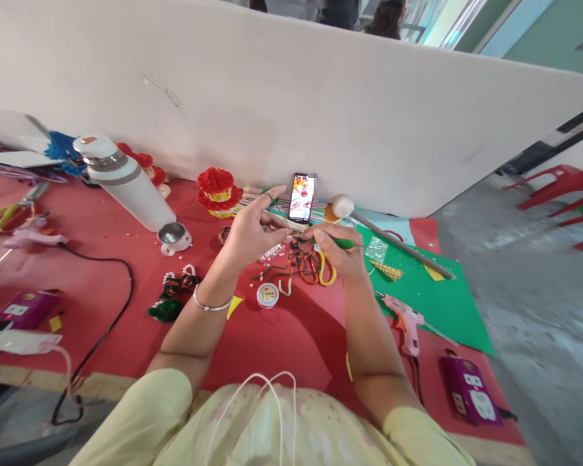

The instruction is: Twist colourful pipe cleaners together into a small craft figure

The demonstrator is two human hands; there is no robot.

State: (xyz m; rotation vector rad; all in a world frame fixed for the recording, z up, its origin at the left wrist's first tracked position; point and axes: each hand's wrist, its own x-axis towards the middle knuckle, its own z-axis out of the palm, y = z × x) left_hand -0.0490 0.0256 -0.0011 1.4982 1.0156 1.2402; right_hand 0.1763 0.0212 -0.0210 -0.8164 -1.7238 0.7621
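My right hand (340, 251) is closed around a green-handled crochet hook (343, 244), its tip pointing left toward my other hand. Opposite it, my left hand (255, 230) pinches dark multicoloured yarn (295, 251), with a strand running up over the raised index finger. The yarn piece hangs between both hands; where hook and yarn meet is too small to make out. Just below lie scissors (326, 270) with yellow and orange handles, and a small round tub (267, 296). Behind my hands a lit phone (301, 197) leans upright against the white partition.
On the red-covered table (291, 356), a white bottle (126, 181) and metal cup (173, 237) stand left, near beaded yarn pieces (179, 281). At right are a pink glue gun (405, 320), a purple power strip (471, 388), green sheet (447, 310) and a stick (403, 244).
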